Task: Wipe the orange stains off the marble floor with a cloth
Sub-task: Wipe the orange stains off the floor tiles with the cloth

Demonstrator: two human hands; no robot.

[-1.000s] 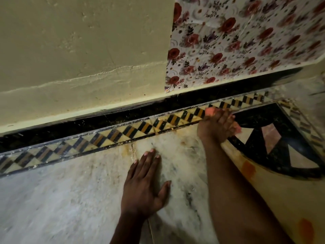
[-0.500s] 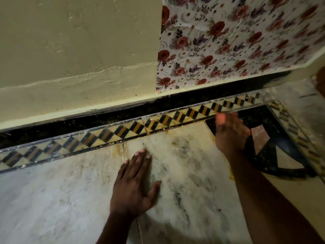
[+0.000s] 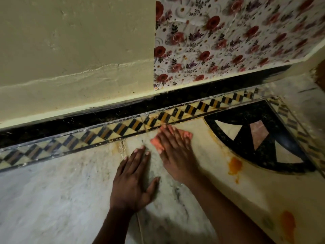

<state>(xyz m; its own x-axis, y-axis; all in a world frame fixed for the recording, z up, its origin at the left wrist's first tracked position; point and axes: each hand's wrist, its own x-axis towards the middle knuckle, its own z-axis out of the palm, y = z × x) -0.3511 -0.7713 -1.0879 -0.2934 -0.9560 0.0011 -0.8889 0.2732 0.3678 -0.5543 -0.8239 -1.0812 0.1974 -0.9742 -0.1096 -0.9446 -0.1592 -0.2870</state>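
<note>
Marble floor, stained and streaked.
Orange stains sit beside the black inlay; both hands and a cloth press down.

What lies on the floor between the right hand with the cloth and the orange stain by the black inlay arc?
In the head view, only bare cream marble floor separates the right hand, pressing the orange cloth, from the orange stain.
</note>
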